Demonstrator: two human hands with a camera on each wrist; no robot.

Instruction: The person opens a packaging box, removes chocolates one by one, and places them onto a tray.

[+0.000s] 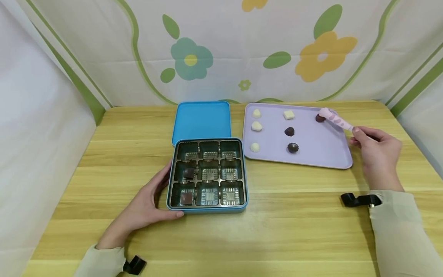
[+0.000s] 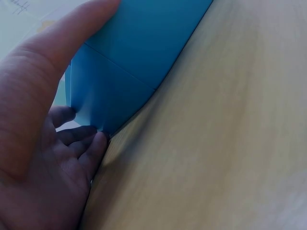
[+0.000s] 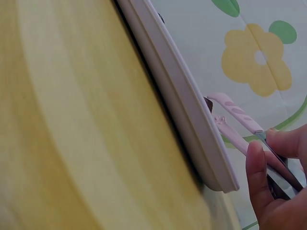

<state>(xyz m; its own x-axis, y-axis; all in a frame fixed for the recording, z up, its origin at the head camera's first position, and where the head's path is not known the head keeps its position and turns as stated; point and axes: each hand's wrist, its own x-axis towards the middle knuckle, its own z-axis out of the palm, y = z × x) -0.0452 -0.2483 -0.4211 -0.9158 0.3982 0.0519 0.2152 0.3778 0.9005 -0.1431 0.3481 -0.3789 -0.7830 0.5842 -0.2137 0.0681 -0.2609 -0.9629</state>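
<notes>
In the head view my left hand [image 1: 147, 204] holds the near left corner of a blue tin [image 1: 214, 210], thumb along its front wall and fingers at its left side. The tin's compartmented insert [image 1: 209, 175] has dark square chocolates [image 1: 186, 198] in its left middle and left front compartments. My right hand [image 1: 380, 152] pinches pink tongs [image 1: 340, 122] with metal handles. Their tips are at a dark chocolate [image 1: 320, 118] at the far right of a lilac tray [image 1: 320, 154]; whether they squeeze it is unclear. In the right wrist view the tong arms [image 3: 237, 115] stand apart.
White chocolates [image 1: 256, 126] line the tray's left side. In its middle column are a white square chocolate [image 1: 288, 114] and two dark chocolates [image 1: 292, 147]. A blue lid [image 1: 202, 121] lies behind the tin. Flowered cloth [image 1: 228, 42] hangs along the table's back edge.
</notes>
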